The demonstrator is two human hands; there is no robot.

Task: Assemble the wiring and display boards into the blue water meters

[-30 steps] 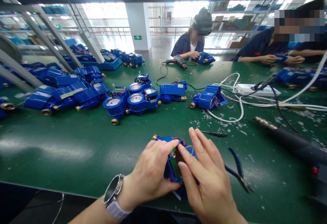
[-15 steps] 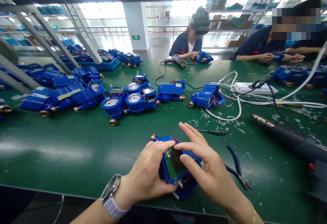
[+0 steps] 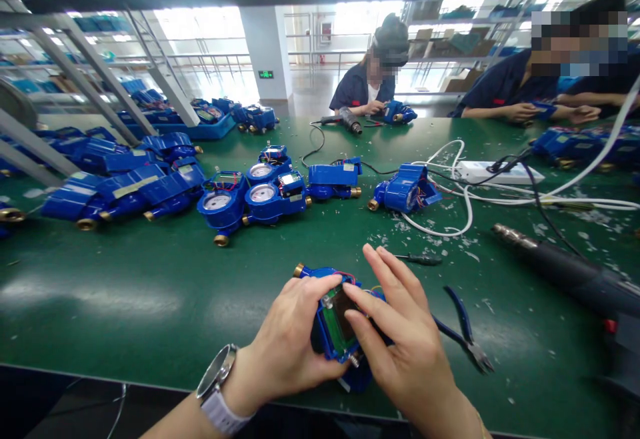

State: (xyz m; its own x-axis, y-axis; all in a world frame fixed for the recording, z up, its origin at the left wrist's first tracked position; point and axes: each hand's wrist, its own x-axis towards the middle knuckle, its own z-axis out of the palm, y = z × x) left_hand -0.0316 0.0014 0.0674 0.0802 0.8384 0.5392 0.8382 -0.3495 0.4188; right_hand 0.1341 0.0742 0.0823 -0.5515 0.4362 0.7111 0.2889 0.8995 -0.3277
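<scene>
Step in hand, as I read it: seating or checking the display board inside an opened blue water meter (image 3: pixel 336 332) w/ both hands, near the front edge of the green desk (image 3: pixel 125 292), a bit right of centre. Left hand (image 3: pixel 293 342) wraps the meter's left side — thumb up on the top rim, fingers curled under and grasping the housing, wrist w/ a watch (image 3: pixel 216 373) angled in from the lower left. Right hand (image 3: pixel 405 345) comes in from the lower right, index fingertip and thumb pressing on the dark LCD/green circuit board (image 3: pixel 336 322); the other fingers are splayed up and released, not gripping anything. Brass inlet fitting of the meter pokes out toward the desk centre; red wires show at its top edge. Next move probably calls for steady counter-hold by the left hand while the right does fine fingertip work — wires look easy to pinch. Just right of the right hand lie blue-handled pliers (image 3: pixel 463 335); a small screwdriver (image 3: pixel 417 259) sits a little farther in, a heat gun (image 3: pixel 565 272) toward the right edge. More blue meters (image 3: pixel 250 195) cluster mid-desk and along the left edge. Other ppl work at the far edge, hands on their own meters.
</scene>
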